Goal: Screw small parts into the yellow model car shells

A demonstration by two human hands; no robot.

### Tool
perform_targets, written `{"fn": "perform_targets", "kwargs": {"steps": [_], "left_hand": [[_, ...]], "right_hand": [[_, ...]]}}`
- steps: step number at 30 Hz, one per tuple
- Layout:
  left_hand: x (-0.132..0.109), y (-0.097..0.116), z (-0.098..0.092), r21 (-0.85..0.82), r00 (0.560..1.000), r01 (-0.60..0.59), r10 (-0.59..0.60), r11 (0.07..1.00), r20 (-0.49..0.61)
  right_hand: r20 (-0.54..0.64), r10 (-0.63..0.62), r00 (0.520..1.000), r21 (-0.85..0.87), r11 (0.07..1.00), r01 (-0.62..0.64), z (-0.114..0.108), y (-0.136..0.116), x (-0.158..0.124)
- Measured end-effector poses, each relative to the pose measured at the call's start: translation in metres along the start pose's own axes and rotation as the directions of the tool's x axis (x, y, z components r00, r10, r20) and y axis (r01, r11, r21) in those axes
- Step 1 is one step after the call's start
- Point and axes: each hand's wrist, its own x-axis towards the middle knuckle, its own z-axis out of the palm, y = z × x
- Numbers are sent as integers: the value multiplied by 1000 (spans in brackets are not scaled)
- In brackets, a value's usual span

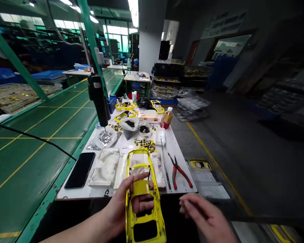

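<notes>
My left hand [121, 199] grips a long yellow plastic housing frame [155, 202] with several cut-out openings, tilted up before the table's front edge. Its fingers pass behind the frame and show through an opening. To the right, apart from the frame, my right hand [205, 212] is closed with thumb and fingertips pinched together; whatever they hold, if anything, is too small to make out. Red-handled pliers [176, 170] and a thin screwdriver-like tool [166, 165] lie nearest to it on the table. Behind the frame are white moulded blocks [107, 167] and small yellow-and-black parts [147, 144].
A black phone [80, 170] lies at the table's left. An electric screwdriver [99, 99] hangs over a bag of small metal pieces [105, 137]. Farther back stand a bag of dark grains [129, 126], a bottle [166, 118] and more yellow frames [126, 115]. A green conveyor [53, 135] runs along the left.
</notes>
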Motion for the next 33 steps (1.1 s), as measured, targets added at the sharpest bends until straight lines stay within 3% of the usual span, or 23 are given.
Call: {"fn": "perform_targets", "kwargs": {"steps": [2,4,6,8,9,10,15,19,22,26,33], "left_hand": [[-6,0,-21,43,1000,10,-10,999,7],[-7,-1,-41,84,999,17,-21,996,43],[-5,-2,-58,109,995,22,-32,994,91],[-3,-2,-72,116,990,35,-51,993,133],[-2,-3,-78,121,986,46,-65,992,156],[-2,-3,-82,129,980,59,-82,990,179],[2,1,-91,153,951,81,-122,985,283],[7,5,-93,146,930,99,-144,984,339],[11,6,-96,149,917,136,-181,979,356],[14,4,-99,133,907,164,-203,977,370],[16,4,-99,122,898,186,-219,975,381]], "right_hand": [[-53,-67,996,-117,991,61,-6,-20,26],[-25,-194,981,-273,945,180,-4,-41,56],[108,-312,944,-426,844,327,7,-60,88],[320,-348,881,-586,658,472,25,-75,123],[423,-294,857,-679,523,515,35,-80,142],[463,-257,848,-711,463,529,46,-84,160],[570,-84,818,-756,336,561,99,-85,256],[624,58,779,-764,255,593,125,-78,313],[608,179,774,-794,150,589,136,-76,335],[552,302,777,-818,16,575,147,-76,341],[485,321,813,-841,-83,535,154,-75,332]]}}
